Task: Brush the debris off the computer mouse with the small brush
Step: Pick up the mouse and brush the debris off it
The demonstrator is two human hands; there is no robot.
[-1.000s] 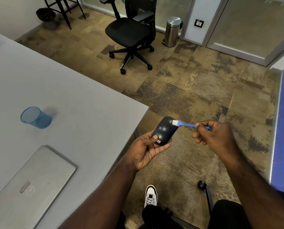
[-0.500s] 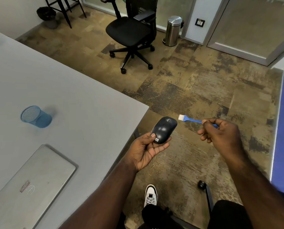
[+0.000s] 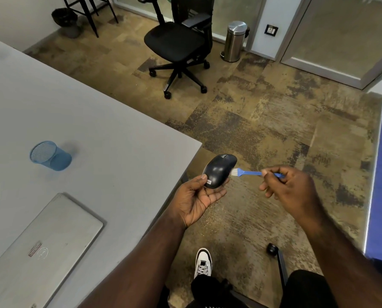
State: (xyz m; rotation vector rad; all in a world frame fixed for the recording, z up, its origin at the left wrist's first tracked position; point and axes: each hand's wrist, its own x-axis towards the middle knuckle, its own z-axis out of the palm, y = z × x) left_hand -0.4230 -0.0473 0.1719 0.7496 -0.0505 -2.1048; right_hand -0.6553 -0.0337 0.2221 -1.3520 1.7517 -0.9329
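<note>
Head view: left hand [image 3: 196, 196] cradles black computer mouse [image 3: 220, 171] off desk edge [image 3: 192, 150]; right hand [image 3: 290, 187] pinches blue brush [image 3: 244, 173], bristles touching mouse's right flank. Risk: sideways brush pressure may tip loosely held mouse onto carpet [image 3: 263, 121].

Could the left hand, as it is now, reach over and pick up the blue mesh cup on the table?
Probably not yet: the left hand is full, holding the computer mouse off the table's edge. The way to the blue mesh cup looks clear across the bare table.
</note>
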